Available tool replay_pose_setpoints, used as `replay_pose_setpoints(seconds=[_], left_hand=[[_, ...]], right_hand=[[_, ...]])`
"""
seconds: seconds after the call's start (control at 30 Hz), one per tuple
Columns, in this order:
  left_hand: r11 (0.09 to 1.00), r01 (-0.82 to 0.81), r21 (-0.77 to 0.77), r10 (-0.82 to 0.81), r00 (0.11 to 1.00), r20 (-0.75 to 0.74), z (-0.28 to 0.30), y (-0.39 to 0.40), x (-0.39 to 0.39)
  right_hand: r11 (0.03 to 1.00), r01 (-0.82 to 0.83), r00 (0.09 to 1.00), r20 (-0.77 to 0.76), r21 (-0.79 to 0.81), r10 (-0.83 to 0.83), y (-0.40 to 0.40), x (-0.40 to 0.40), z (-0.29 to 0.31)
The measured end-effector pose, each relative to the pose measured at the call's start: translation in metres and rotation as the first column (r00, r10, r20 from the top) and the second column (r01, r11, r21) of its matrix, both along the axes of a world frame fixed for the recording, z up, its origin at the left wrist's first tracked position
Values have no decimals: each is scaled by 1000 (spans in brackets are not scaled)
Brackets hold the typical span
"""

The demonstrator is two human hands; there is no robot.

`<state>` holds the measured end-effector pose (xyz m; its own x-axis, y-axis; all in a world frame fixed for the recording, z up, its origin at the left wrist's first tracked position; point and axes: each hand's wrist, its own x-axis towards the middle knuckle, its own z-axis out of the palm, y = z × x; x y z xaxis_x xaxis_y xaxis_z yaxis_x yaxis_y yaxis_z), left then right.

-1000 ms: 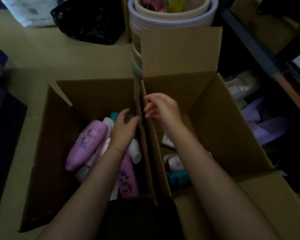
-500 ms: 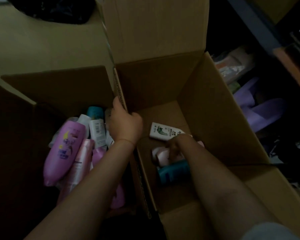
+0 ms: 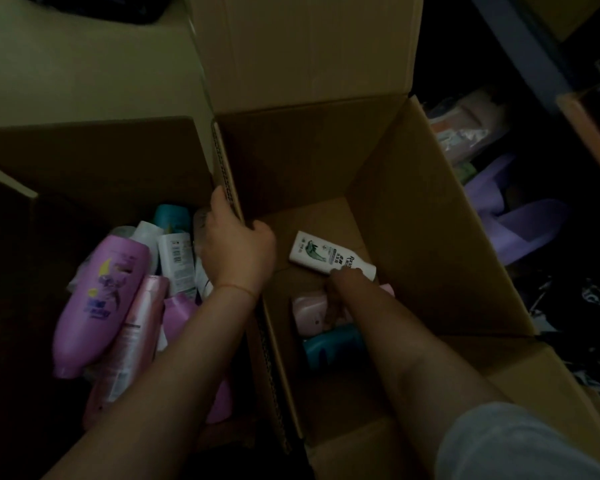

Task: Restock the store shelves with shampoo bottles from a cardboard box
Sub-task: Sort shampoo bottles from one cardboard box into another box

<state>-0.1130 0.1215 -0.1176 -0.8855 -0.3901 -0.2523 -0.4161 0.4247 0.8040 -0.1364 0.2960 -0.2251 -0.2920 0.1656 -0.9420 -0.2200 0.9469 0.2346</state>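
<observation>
Two open cardboard boxes stand side by side. The left box [image 3: 94, 150] holds several bottles, among them a large purple shampoo bottle [image 3: 97, 303] and a pink one [image 3: 136, 337]. My left hand [image 3: 238, 247] grips the top edge of the cardboard wall [image 3: 227, 174] between the boxes, thumb on the right side. In the right box [image 3: 426, 237] lie a white bottle [image 3: 321, 252], a pale pink bottle [image 3: 309, 310] and a teal bottle [image 3: 329, 346]. My right hand [image 3: 345, 289] reaches down into it, fingers curled over the pale pink bottle, its fingertips hidden.
A tall upright flap [image 3: 309, 50] rises behind the right box. To the right are dark store shelves [image 3: 582, 109] with purple items [image 3: 523, 223] and packets [image 3: 468, 126] low down. Bare floor [image 3: 66, 71] lies beyond the left box.
My right hand dropped from the box edge down into the right box onto the pale pink bottle. My left hand moved onto the wall between the boxes. The view leaned in closer.
</observation>
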Motion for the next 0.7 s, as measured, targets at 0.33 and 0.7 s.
replay_pose_setpoints(seconds=[0.33,0.7], left_hand=[[998,-15,-57,16,1000,24,-3,4,-3],[995,-19,-95,23,999,40,4,7,-4]], right_hand=[[939,331,940,122,-89,-320,-10,0,-9],[357,787,553,320,-503,-769,-9,-3,-11]])
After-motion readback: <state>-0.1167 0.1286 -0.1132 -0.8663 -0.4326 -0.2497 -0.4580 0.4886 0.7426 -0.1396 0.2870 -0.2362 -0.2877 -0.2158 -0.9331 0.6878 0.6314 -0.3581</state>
